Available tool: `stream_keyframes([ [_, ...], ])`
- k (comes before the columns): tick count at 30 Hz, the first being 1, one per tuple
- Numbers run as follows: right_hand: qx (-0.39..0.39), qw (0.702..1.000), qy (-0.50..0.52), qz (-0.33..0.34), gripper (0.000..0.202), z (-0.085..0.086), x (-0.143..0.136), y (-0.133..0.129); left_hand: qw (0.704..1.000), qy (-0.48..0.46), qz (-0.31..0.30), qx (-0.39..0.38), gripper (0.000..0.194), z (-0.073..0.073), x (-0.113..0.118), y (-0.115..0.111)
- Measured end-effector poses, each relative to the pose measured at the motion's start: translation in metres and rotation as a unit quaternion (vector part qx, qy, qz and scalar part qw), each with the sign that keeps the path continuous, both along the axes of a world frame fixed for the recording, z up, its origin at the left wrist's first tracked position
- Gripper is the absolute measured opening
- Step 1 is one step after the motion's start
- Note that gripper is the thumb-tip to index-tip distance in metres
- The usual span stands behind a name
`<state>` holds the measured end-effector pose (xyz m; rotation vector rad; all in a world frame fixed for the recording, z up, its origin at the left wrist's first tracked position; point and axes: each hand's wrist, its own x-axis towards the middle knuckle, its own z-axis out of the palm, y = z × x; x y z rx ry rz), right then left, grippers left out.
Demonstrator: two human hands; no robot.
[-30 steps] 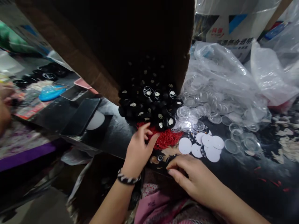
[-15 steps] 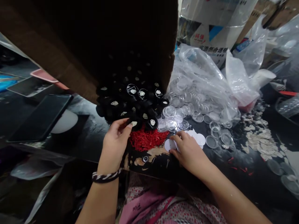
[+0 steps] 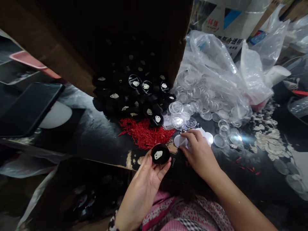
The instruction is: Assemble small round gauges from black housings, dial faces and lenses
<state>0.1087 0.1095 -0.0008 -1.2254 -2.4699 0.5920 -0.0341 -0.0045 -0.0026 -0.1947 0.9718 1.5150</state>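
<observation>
My left hand (image 3: pixel 149 176) holds a round black part (image 3: pixel 165 154) with a pale plate at its centre, fingers wrapped under it. To the right, my right hand (image 3: pixel 198 150) pinches a white disc (image 3: pixel 179 140) at the edge of several overlapping white discs (image 3: pixel 208 138). A heap of thin red pieces (image 3: pixel 144 133) lies just beyond my left hand. Behind it, many black round parts (image 3: pixel 149 111) with pale plates spill from a dark cardboard box (image 3: pixel 79 72). Clear round covers (image 3: pixel 176 107) sit beyond the white discs.
Plastic bags (image 3: pixel 216 64) lie over clear covers at the back right. Small pale plates (image 3: pixel 269 141) are scattered on the right. At the left are a dark tablet-like object (image 3: pixel 29 107), a white rounded object (image 3: pixel 57 115) and a pink tray (image 3: pixel 29 59).
My left hand has come away from the black pile toward me and to the right, holding a black part. My right hand has stayed by the white discs. The view has shifted slightly.
</observation>
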Motion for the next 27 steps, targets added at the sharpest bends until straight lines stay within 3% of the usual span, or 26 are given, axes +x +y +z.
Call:
stream_keyframes([
  [3, -0.053, 0.998, 0.041, 0.018, 0.011, 0.009, 0.000, -0.011, 1.000, -0.003, 0.002, 0.007, 0.031, 0.000, 0.001, 0.003],
  [8, -0.107, 0.981, 0.102, 0.122, 0.007, 0.019, 0.001, -0.024, 0.998, -0.016, -0.015, 0.060, 0.036, 0.003, 0.001, 0.007],
  [16, -0.230, 0.954, 0.191, -0.028, 0.012, 0.018, -0.002, -0.021, 0.997, 0.052, 0.006, 0.059, 0.040, -0.002, 0.007, 0.000],
  [21, -0.199, 0.953, 0.229, -0.019, 0.025, 0.027, -0.010, -0.027, 0.996, 0.089, -0.019, 0.021, 0.034, -0.001, 0.014, 0.004],
  [27, -0.146, 0.962, 0.230, 0.022, 0.022, 0.025, -0.016, -0.030, 0.990, 0.127, -0.064, 0.020, 0.033, -0.007, 0.021, 0.002],
])
